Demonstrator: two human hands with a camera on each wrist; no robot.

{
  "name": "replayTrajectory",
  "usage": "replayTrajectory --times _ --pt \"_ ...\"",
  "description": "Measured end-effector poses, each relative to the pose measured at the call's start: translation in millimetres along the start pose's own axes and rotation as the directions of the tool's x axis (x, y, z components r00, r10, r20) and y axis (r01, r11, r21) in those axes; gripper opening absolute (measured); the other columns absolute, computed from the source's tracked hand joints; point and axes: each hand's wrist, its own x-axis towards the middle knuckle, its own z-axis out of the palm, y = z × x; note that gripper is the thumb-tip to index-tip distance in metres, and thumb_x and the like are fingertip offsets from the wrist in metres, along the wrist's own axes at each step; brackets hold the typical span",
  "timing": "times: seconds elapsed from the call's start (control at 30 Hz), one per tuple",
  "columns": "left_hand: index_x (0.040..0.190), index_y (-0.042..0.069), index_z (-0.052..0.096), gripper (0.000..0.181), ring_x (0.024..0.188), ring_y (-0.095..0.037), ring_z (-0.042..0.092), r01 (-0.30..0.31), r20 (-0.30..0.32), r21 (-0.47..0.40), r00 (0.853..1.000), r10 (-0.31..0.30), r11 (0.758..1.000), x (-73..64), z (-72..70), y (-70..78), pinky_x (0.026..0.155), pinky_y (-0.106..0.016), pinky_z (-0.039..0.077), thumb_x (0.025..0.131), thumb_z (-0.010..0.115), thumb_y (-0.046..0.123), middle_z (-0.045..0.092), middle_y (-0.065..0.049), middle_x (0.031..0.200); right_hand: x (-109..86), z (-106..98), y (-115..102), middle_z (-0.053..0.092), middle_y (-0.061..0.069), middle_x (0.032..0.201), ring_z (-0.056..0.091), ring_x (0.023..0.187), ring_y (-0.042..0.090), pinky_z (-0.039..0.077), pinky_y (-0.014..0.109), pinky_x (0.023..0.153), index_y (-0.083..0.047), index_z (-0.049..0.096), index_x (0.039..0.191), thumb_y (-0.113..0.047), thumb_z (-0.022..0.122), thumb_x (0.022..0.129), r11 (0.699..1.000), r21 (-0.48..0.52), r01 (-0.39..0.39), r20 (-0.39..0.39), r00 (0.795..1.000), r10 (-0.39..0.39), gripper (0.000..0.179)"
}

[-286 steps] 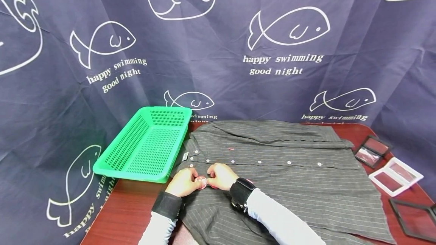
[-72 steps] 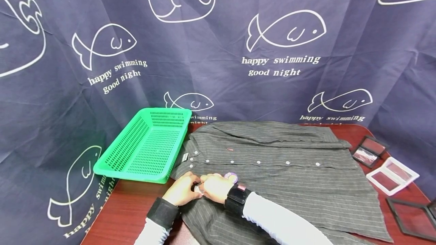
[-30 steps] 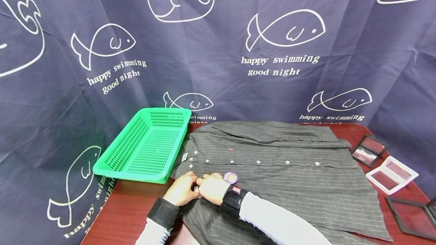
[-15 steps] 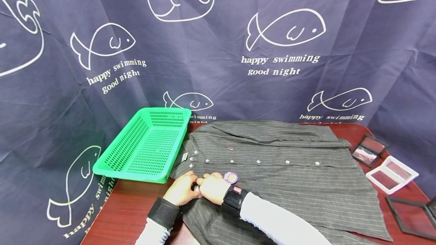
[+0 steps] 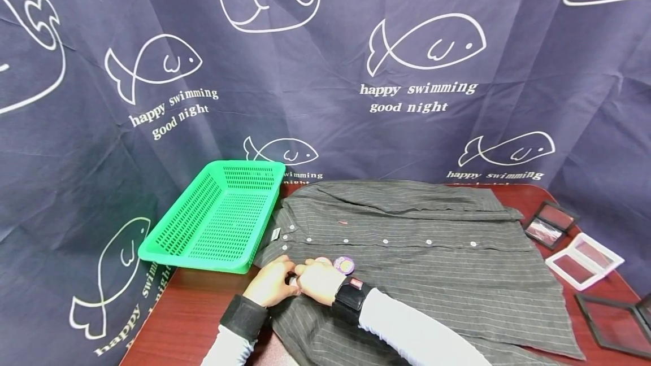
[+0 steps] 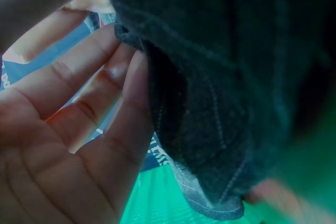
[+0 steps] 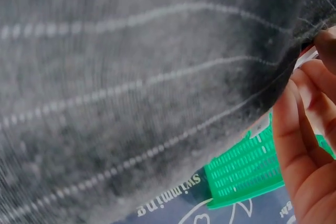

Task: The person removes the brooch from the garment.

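Note:
A dark grey pinstriped shirt (image 5: 422, 275) lies spread over the table. At its near left part, my left hand (image 5: 272, 283) pinches a pale round badge (image 5: 293, 281), mostly hidden by fingers. My right hand (image 5: 319, 281) meets it from the right, curled fingers at the same badge. In the left wrist view, left fingertips press against a lifted fold of shirt cloth (image 6: 199, 93). The right wrist view has fingers (image 7: 291, 129) at the cloth edge, beside a white and red sliver. A purple badge (image 5: 344, 265) lies on the shirt; a pinkish badge (image 5: 322, 261) is partly covered by my right hand.
A green perforated basket (image 5: 213, 216) stands at the table's left, bordering the shirt collar. Along the right side lie a dark hinged frame (image 5: 551, 225), a white one (image 5: 585, 261) and another dark one (image 5: 615, 321). A blue fish-print curtain (image 5: 325, 72) hangs behind the reddish table (image 5: 203, 298).
At 9.5 s ago, a red-patterned badge showed between my hands; now a pale one shows there, and the purple badge is uncovered. During the last second, the hands have barely shifted.

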Motion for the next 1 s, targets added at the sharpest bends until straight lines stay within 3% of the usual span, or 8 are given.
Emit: replayTrajectory --times 0.13,0.43,0.7,1.0 --pt "0.082 0.011 0.067 0.030 0.068 -0.008 0.048 0.004 0.006 0.000 1.000 -0.004 1.000 0.0 0.5 -1.1 0.063 -0.024 0.044 0.061 0.087 0.015 0.054 0.002 0.078 -0.1 1.4 1.8 0.060 -0.015 0.080 0.054 0.069 0.006 0.036 0.021 0.057 -0.032 0.070 0.071 -0.036 0.072 0.077 1.000 0.022 0.007 -0.014 1.000 -0.007 0.008" --pt "0.082 0.011 0.066 0.030 0.069 -0.008 0.049 -0.004 -0.009 -0.012 1.000 0.004 1.000 -1.4 0.9 -1.9 0.064 -0.025 0.046 0.060 0.087 0.015 0.054 0.001 0.078 0.5 -1.6 4.5 0.059 -0.014 0.077 0.054 0.064 0.005 0.024 0.019 0.052 -0.033 0.072 0.074 -0.035 0.072 0.078 0.996 0.085 0.002 -0.030 1.000 0.001 0.005" --pt "0.087 0.009 0.069 0.032 0.073 -0.011 0.055 0.002 0.009 -0.018 1.000 -0.002 1.000 -0.5 1.6 -2.7 0.069 -0.026 0.048 0.061 0.087 0.014 0.057 0.001 0.081 0.4 -0.6 7.9 0.062 -0.009 0.083 0.059 0.071 0.010 0.040 0.022 0.059 -0.026 0.075 0.084 -0.032 0.075 0.079 0.973 0.230 -0.017 0.041 0.999 0.007 0.008" --pt "0.089 0.009 0.070 0.032 0.076 -0.012 0.057 0.022 0.026 -0.056 0.999 -0.021 0.998 0.1 1.1 -3.5 0.070 -0.026 0.049 0.062 0.087 0.014 0.059 0.000 0.084 -0.3 1.3 9.8 0.060 -0.006 0.083 0.061 0.075 0.012 0.044 0.024 0.063 -0.022 0.075 0.089 -0.028 0.079 0.076 0.948 0.315 -0.045 0.073 0.997 0.023 0.014"
